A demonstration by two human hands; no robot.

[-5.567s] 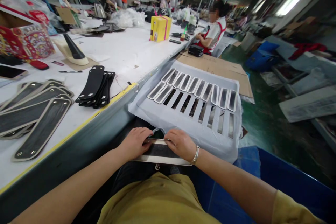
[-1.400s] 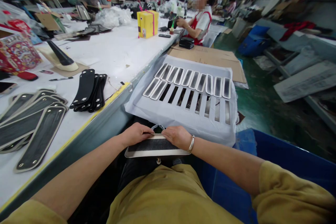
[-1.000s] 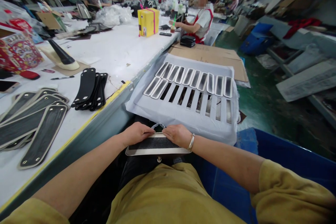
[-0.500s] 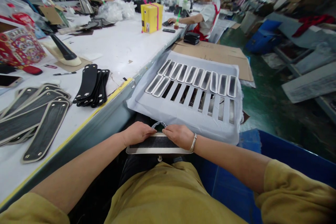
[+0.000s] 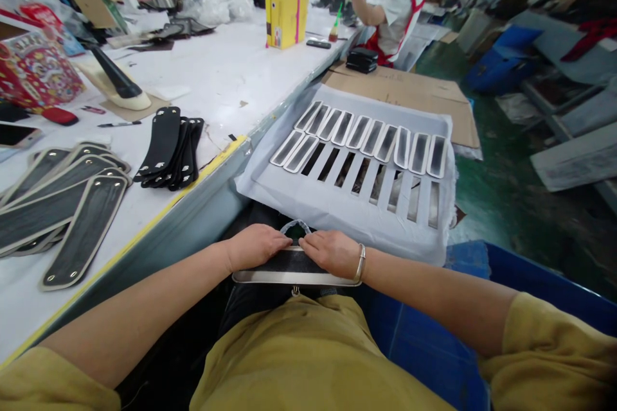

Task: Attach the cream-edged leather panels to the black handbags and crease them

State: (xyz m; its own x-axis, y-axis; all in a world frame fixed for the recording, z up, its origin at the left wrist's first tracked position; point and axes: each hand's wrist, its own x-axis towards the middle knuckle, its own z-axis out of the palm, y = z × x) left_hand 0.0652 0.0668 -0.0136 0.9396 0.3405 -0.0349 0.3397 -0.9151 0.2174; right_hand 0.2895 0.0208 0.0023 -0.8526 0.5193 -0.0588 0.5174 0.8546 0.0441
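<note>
A long dark strip with a pale border (image 5: 289,270) lies across my lap. My left hand (image 5: 255,245) and my right hand (image 5: 332,252) both press on its far edge, fingers closed together, thumbs meeting near the middle. A bracelet sits on my right wrist. Just beyond my fingertips a small curved loop of pale trim (image 5: 295,227) sticks up. Ahead of my hands lies a grey slotted board (image 5: 337,212) with a row of smaller bordered strips (image 5: 366,141) laid in its slots.
On the white table (image 5: 231,83) to my left lie a fan of large bordered strips (image 5: 62,205) and a pile of black strips (image 5: 173,148). A yellow box (image 5: 286,16) stands farther back. A person in a red apron (image 5: 393,13) works beyond. A blue bin (image 5: 530,295) sits at my right.
My hands stay on the strip in my lap, barely shifting. The view has tilted down a little. The person in the red apron has raised an arm.
</note>
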